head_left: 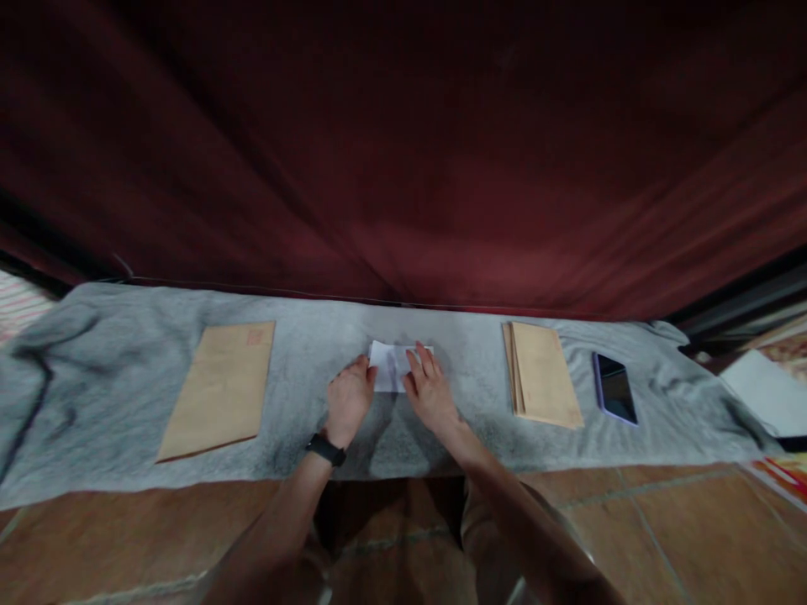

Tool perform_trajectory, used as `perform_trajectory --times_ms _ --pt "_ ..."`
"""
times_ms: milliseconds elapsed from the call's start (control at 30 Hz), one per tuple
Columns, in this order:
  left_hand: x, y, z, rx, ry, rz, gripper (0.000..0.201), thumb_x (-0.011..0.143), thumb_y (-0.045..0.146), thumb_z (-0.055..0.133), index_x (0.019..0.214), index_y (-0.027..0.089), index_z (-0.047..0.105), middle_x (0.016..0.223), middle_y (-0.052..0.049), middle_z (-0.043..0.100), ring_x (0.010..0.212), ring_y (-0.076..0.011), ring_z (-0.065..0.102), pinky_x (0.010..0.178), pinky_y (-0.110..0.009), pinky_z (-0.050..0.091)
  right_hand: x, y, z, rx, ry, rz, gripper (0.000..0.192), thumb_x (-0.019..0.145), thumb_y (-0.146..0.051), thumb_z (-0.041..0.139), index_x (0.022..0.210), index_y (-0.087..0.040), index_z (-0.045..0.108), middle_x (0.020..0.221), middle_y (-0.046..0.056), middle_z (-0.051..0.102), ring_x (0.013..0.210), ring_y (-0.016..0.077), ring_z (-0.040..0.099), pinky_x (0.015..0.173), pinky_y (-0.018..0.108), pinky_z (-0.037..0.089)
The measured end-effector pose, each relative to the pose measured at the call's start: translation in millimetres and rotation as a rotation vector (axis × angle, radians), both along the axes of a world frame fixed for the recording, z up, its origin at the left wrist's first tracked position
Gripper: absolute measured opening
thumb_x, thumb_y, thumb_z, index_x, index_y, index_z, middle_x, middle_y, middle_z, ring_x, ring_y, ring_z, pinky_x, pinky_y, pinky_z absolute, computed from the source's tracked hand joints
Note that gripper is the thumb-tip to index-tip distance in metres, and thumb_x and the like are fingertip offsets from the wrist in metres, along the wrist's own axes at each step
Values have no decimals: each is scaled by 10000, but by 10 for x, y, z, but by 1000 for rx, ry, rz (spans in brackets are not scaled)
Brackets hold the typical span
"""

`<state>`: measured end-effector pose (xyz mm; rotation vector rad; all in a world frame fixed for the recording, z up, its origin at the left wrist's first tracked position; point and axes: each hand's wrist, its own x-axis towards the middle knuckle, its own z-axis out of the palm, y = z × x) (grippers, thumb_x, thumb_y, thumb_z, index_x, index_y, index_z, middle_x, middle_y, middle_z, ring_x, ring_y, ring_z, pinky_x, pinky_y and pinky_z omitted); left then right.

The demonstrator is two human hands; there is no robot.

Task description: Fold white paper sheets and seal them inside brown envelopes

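A small white sheet of paper [389, 370], with a crease down its middle, lies on a grey cloth in front of me. My left hand [349, 400], a dark watch on its wrist, is closed at the sheet's left edge, thumb on the paper and fingers curled. Over the right part of the sheet rests my right hand [431, 390], fingers slightly spread and touching the paper. To the left lies a large brown envelope [220, 386]. A stack of smaller brown envelopes [547, 374] lies to the right.
A phone in a purple case [615, 388] lies right of the envelope stack. The grey cloth [466, 336] covers the long, narrow surface, backed by a dark red curtain [403, 168]. At far right is a white flat object [766, 395]. Tiled floor [630, 529] shows below.
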<state>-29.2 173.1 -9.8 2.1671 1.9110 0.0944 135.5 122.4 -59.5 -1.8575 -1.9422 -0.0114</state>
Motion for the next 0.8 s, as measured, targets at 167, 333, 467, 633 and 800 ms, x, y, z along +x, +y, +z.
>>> perform_trajectory --times_ms 167,333,467,633,800 --pt "14 -16 -14 25 0 1 316 1032 329 364 1172 172 600 961 -121 750 899 -248 732 749 -311 505 -100 -52 -118 -72 -70 12 515 1045 -350 435 1533 -185 430 1627 117 359 1496 263 339 1207 463 314" --pt "7 -18 -49 89 -40 18 332 1012 303 406 1257 138 557 1008 -136 728 947 -259 705 821 -339 507 -106 -57 -132 -72 -111 -3 525 1044 -351 447 1541 -183 421 1632 119 341 1494 266 349 1219 461 289" --pt "80 -37 -171 266 -114 -150 382 1003 214 364 1323 112 544 1291 -176 643 1209 -272 609 1030 -393 455 -110 -48 -130 -82 -125 0 525 1045 -324 432 1549 -176 408 1643 125 315 1501 267 333 1225 460 265" --pt "216 -141 -397 306 -174 -396 494 1042 323 319 1462 111 469 1584 -141 430 1500 -252 338 1228 -439 286 -113 -53 -144 -102 -139 6 518 1039 -239 396 1552 -168 401 1641 119 325 1504 257 322 1231 449 250" --pt "201 -189 -482 293 -121 -401 565 1045 370 280 1529 102 395 1620 -134 373 1537 -233 257 1259 -449 224 -103 -63 -168 -83 -143 2 534 1033 -203 365 1566 -195 370 1640 104 331 1513 231 308 1230 452 256"
